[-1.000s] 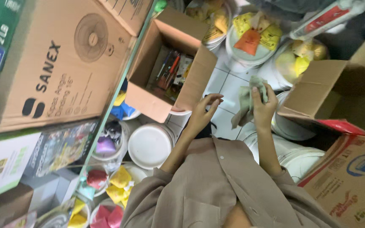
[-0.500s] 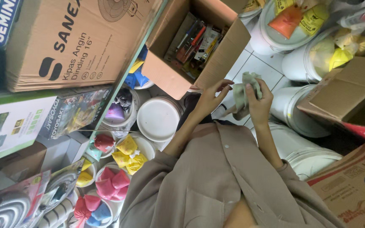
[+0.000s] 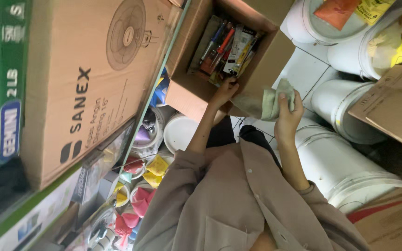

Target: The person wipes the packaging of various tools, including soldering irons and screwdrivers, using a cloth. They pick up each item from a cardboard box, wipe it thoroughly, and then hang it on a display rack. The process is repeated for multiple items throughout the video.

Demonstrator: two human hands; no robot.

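the right hand pinches a soft, light cloth, bunched; the left hand, fingers curled, grips the box rim beside it.

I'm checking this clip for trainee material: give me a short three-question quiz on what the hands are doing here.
1. True or false: the right hand grips a pale green cloth.
2. The left hand rests at: A) a white bucket; B) the open cardboard box of packaged tools; C) the large fan carton.
3. What colour is the person's shirt?

Key: 1 true; 2 B; 3 beige.
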